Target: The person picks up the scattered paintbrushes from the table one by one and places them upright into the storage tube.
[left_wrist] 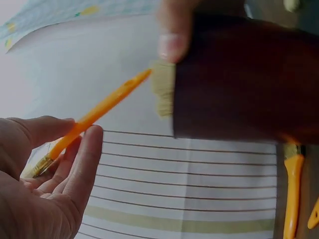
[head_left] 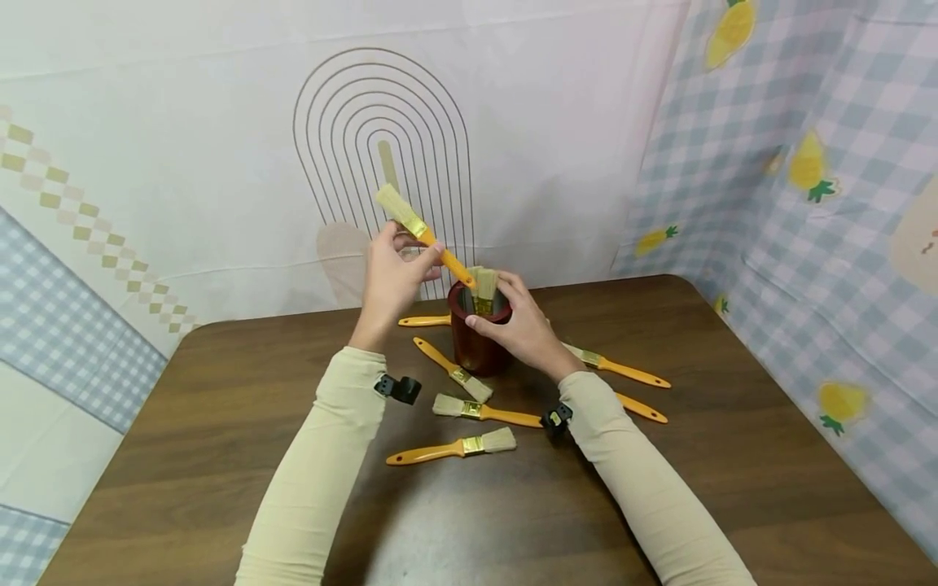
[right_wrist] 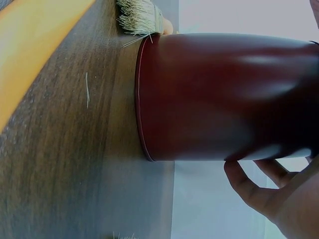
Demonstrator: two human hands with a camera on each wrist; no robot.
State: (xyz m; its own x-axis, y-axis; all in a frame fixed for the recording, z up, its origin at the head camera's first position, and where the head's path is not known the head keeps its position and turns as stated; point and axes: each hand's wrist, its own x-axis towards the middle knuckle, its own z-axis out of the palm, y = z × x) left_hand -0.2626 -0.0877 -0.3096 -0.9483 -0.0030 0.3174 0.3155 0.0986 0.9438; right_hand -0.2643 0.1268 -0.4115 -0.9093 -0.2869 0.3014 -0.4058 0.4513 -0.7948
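My left hand (head_left: 396, 273) pinches a paintbrush (head_left: 450, 262) by its orange handle. Its pale bristles point up and to the left, and the handle's end slants down over the rim of a dark red cup (head_left: 476, 346). Bristle-up paintbrushes (head_left: 485, 285) stand inside that cup; their handles are hidden by its wall. With thumb and fingers spread around the rim, my right hand (head_left: 528, 330) grips the cup from the right. The left wrist view shows the held handle (left_wrist: 102, 109) between thumb and fingers. Close in the right wrist view, the cup (right_wrist: 214, 94) stands on the table.
Several loose paintbrushes lie on the brown wooden table (head_left: 220, 456): one in front (head_left: 432, 453), others near the cup (head_left: 437, 354) and to the right (head_left: 630, 372). One handle (head_left: 425, 321) shows behind the cup at left. A patterned cloth (head_left: 557, 146) hangs behind the table.
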